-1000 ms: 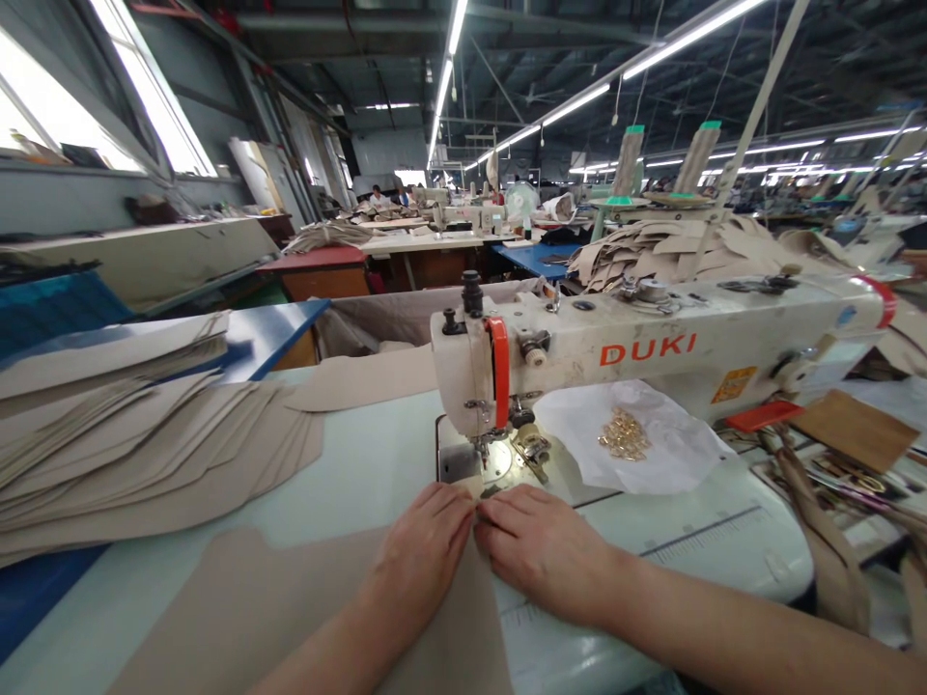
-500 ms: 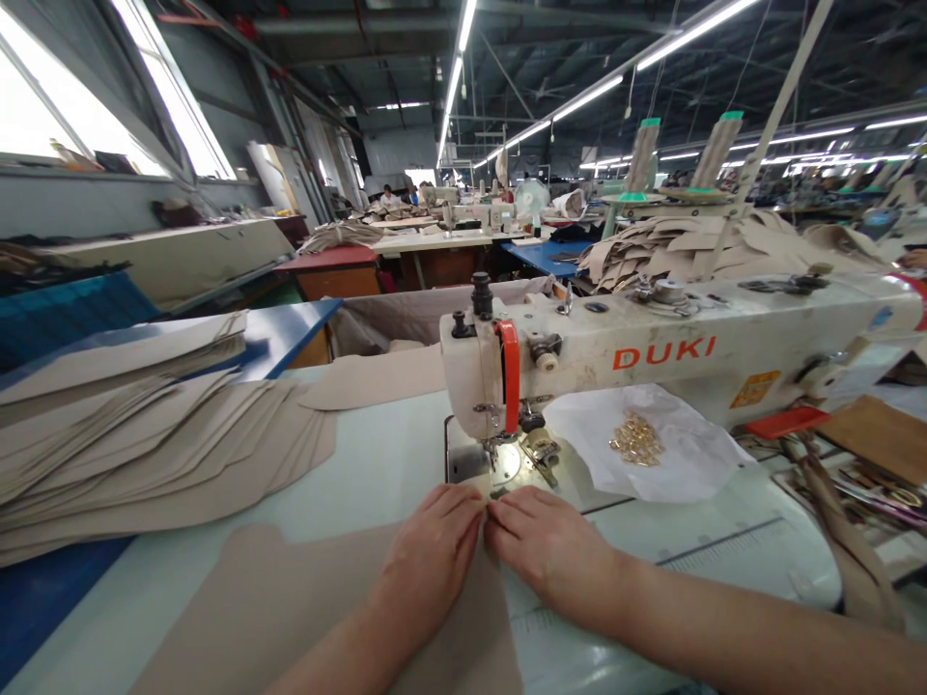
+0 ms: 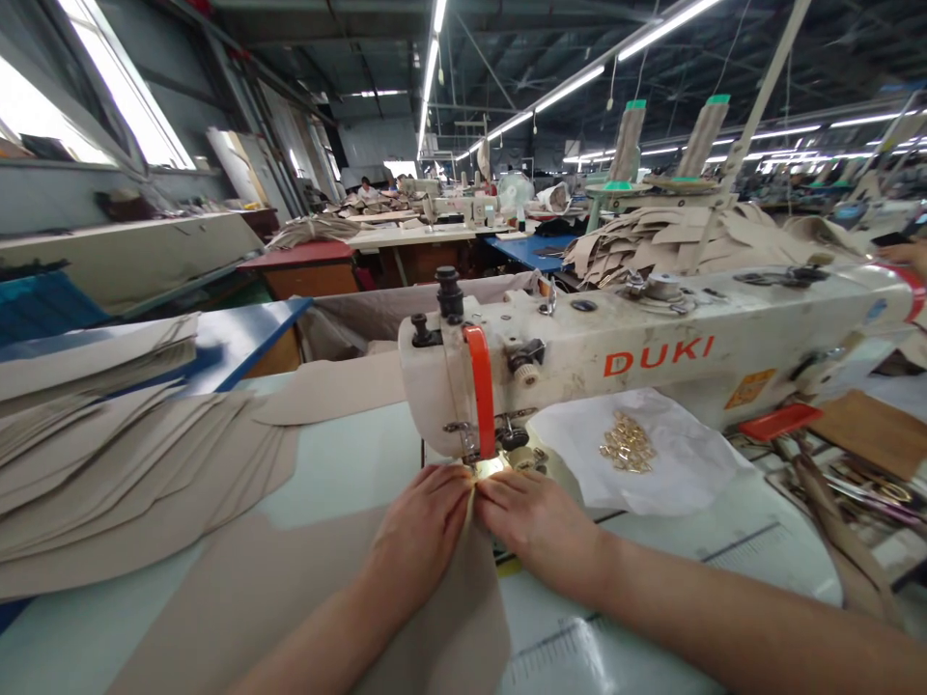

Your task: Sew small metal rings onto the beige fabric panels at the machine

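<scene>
A beige cut panel (image 3: 275, 598) lies on the pale green table in front of a white DUKI sewing machine (image 3: 637, 352). My left hand (image 3: 420, 531) presses flat on the panel's far edge, fingers together. My right hand (image 3: 540, 526) rests beside it, fingertips meeting the left hand's right under the needle and presser foot (image 3: 487, 461). Both hands pinch the panel's edge there. The needle plate is mostly hidden behind my fingers.
A fanned stack of beige panels (image 3: 123, 454) lies at the left. A white sheet with small gold metal fittings (image 3: 627, 442) sits under the machine arm. Straps and tools clutter the right edge (image 3: 855, 483). Other sewing tables and a seated person (image 3: 366, 193) are far back.
Both hands slid the panel edge forward to the presser foot, covering the needle plate. The camera view shifted slightly.
</scene>
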Available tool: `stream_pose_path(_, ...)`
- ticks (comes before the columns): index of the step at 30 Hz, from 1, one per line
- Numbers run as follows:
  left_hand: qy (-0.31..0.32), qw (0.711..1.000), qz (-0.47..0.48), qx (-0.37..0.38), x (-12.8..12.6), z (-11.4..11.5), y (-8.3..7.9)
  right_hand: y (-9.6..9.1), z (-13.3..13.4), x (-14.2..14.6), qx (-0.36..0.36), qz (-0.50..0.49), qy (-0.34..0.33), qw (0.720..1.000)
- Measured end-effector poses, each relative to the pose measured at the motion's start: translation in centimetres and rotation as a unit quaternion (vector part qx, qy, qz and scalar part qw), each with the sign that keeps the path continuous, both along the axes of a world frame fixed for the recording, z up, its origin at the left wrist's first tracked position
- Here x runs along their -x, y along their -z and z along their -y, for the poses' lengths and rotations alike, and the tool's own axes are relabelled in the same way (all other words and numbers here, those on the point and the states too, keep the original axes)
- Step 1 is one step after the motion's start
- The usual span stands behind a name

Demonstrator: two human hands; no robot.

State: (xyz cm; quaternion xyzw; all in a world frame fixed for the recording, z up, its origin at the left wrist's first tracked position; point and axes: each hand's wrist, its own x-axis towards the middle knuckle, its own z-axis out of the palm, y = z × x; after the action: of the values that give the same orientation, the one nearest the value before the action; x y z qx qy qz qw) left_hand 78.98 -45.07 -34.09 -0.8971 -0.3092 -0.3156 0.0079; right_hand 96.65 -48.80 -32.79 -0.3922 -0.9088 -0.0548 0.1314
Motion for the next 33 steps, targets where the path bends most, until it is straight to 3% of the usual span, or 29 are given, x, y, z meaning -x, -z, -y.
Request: stream_pose_path(33,-0.015,0.998,0.046,0.033,0.07,-0.8,-0.06,-0.15,-0.07,0.22,-0.005,-0.014,0.026,1.0)
